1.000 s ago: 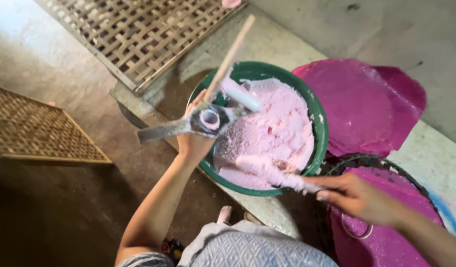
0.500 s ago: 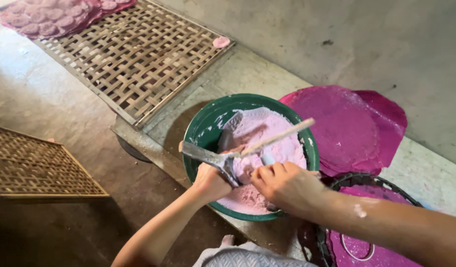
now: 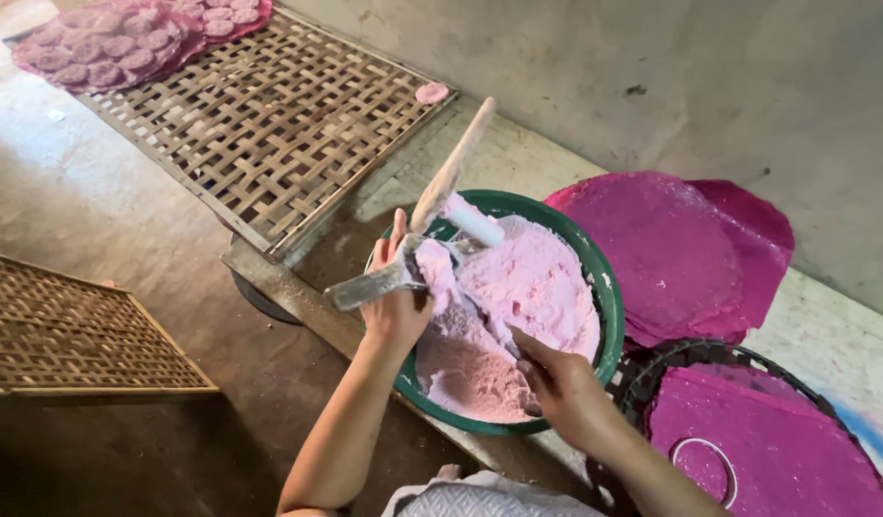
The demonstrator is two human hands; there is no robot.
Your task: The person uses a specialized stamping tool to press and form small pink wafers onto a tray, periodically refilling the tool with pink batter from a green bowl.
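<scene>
A green bowl (image 3: 606, 299) holds a heap of pale pink powder (image 3: 532, 282). My left hand (image 3: 396, 308) is over the bowl's left rim, gripping a metal press tool (image 3: 365, 285) caked with pink powder. The tool's wooden stick (image 3: 451, 172) slants up and away, and a white cylinder (image 3: 475, 226) sticks out beside it. At the bowl's near side my right hand (image 3: 561, 388) reaches in with its fingertips pressed into the powder. Whether it holds anything is hidden.
A woven bamboo tray (image 3: 269, 134) lies beyond the bowl, with pink round cakes (image 3: 106, 48) on its far left end and one cake (image 3: 431, 92) at its right corner. Another woven tray (image 3: 68, 335) lies left. Magenta round sheets (image 3: 671, 249) and a dark basket (image 3: 642, 373) holding a ring (image 3: 704, 469) sit right.
My right hand has let go of the wooden stick and dropped into the powder at the bowl's near side. The left hand has tilted the tool so the stick points up and away.
</scene>
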